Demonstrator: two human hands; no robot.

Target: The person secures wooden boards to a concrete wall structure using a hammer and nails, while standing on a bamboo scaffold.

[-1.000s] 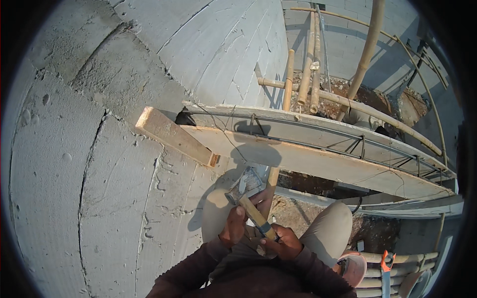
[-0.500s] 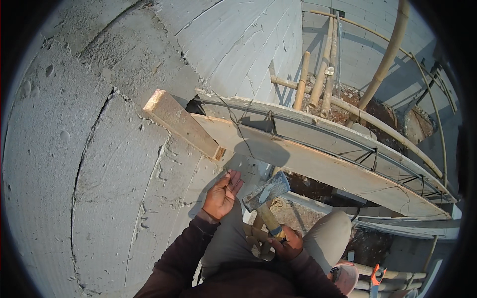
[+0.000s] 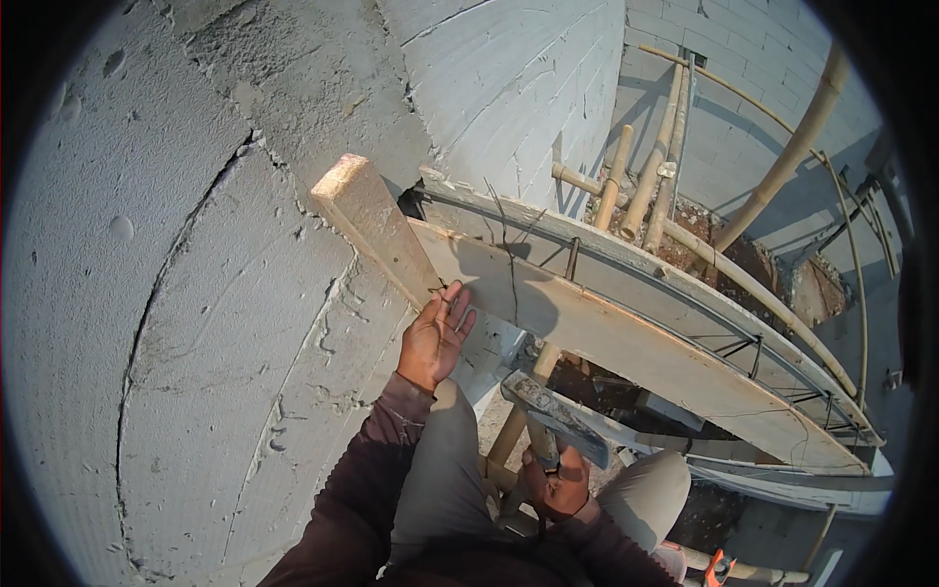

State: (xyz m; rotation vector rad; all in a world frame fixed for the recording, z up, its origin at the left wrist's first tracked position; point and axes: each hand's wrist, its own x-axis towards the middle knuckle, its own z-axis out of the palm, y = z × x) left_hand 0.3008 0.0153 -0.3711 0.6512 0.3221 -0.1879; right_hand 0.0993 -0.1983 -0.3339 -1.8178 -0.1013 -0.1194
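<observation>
I saw the board (image 3: 636,347) already set beside the rebar (image 3: 573,258); right hand (image 3: 559,484) gripped the hammer (image 3: 556,419), left hand (image 3: 430,342) pinched a small dark piece (image 3: 442,287), seemingly unfixed.

Bamboo poles (image 3: 729,266) and brown rubble (image 3: 763,245) by a pale block wall (image 3: 734,44).
A thick pole (image 3: 787,152) slants at right, two thinner ones (image 3: 654,152) side by side nearby. A dark crack (image 3: 162,277) runs down the rough gray wall (image 3: 205,323); an orange handle (image 3: 719,565) shows at the bottom.

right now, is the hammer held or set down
Held: the hammer is in the right hand, which is closed around its handle.
</observation>
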